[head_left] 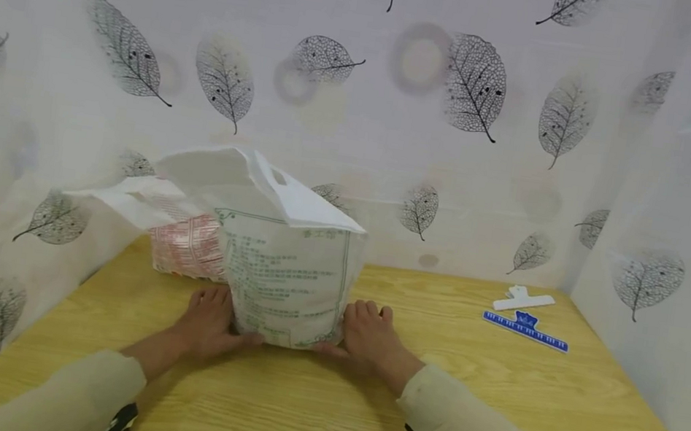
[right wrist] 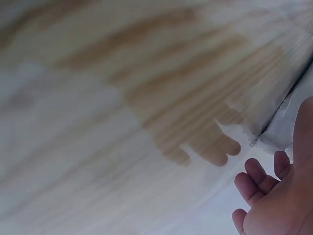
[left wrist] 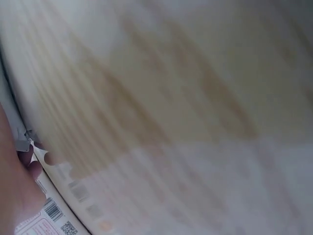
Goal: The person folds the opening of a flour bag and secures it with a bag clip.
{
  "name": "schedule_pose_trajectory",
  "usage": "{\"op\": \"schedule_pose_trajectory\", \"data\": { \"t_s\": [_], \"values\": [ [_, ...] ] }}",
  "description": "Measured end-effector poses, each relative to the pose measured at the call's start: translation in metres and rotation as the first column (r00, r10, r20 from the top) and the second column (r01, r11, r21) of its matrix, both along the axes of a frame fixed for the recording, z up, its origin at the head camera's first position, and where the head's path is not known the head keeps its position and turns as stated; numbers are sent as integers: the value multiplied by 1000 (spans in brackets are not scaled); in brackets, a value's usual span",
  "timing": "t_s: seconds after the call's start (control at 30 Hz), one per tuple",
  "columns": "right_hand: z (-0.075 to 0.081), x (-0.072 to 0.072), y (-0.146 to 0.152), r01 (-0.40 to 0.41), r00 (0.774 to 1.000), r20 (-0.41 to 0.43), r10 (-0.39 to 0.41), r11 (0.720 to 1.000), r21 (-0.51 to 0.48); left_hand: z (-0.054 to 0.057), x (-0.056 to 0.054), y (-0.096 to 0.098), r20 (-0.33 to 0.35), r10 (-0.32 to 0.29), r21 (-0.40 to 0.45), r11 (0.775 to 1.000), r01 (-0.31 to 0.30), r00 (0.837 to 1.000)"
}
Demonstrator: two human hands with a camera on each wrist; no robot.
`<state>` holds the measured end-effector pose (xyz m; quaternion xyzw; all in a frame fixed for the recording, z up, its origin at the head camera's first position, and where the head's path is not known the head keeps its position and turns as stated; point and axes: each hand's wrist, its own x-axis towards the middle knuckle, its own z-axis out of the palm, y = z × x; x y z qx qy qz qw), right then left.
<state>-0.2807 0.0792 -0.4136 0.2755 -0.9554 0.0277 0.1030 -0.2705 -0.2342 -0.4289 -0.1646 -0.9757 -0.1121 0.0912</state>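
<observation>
A white bag point(head_left: 290, 281) with green printed text stands upright on the table, its top flaring open with a cut-out handle hole. My left hand point(head_left: 211, 322) grips its lower left corner, thumb along the bottom front edge. At the lower right corner my right hand point(head_left: 368, 336) holds it the same way, fingers bent at the side. In the right wrist view the right hand point(right wrist: 274, 196) shows curled fingers by the bag's pale side. Only part of the left hand point(left wrist: 19, 196) enters the left wrist view, near a printed surface with a barcode.
Behind the bag, to the left, lies a red-and-white printed bag point(head_left: 189, 245) with a white top. A white clip point(head_left: 524, 300) and a blue ruler-shaped clip point(head_left: 525, 329) lie at the back right of the wooden table point(head_left: 490, 412). A leaf-patterned curtain point(head_left: 384, 132) surrounds it.
</observation>
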Motion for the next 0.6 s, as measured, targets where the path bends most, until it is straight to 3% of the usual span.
{"op": "schedule_pose_trajectory", "data": {
  "t_s": [0.6],
  "values": [
    [-2,-2,11,26,999,40,-27,999,23,0,1,15,15,31,8,999,-31,999]
  ]
}}
